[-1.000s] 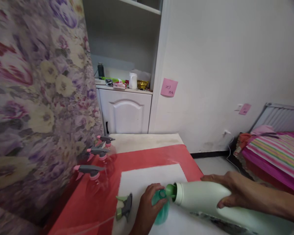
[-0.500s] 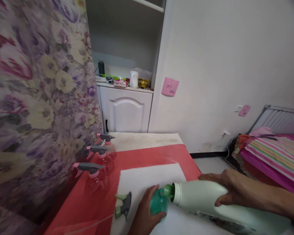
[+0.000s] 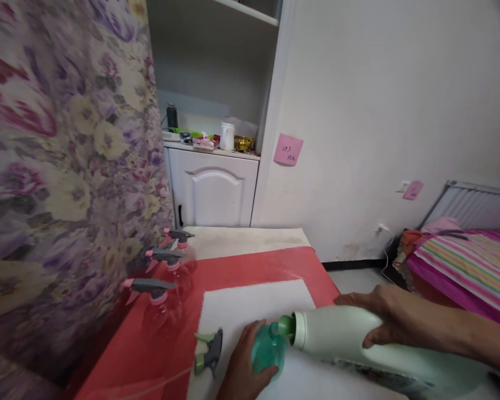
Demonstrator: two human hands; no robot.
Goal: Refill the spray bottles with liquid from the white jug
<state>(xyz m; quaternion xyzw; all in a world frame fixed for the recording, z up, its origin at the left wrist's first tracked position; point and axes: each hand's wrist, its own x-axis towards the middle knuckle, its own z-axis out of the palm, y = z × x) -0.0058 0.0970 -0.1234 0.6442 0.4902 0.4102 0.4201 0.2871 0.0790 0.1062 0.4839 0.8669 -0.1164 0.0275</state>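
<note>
My left hand [image 3: 245, 364] is wrapped round a small green translucent spray bottle [image 3: 270, 347] without its top. My right hand [image 3: 383, 319] grips a big pale green jug [image 3: 337, 330], tipped on its side with its mouth to the left. The jug's green spout [image 3: 286, 326] meets the neck of the small bottle; whether liquid is flowing I cannot tell. A grey and green spray trigger head [image 3: 210, 354] lies left of my left hand, its clear tube trailing left. Beneath is a white cloth [image 3: 258, 297].
Three clear spray bottles with pink and grey triggers, the nearest [image 3: 158, 311] among them, stand in a row at the left of the red table cover [image 3: 250, 266]. A floral curtain [image 3: 75, 166] hangs at left. A cabinet [image 3: 214, 189] stands behind; a bed [image 3: 475, 261] is at right.
Both hands keep their hold, with the spout still at the small bottle's neck. The small bottle has shifted slightly left and down in view; the view itself has moved a little.
</note>
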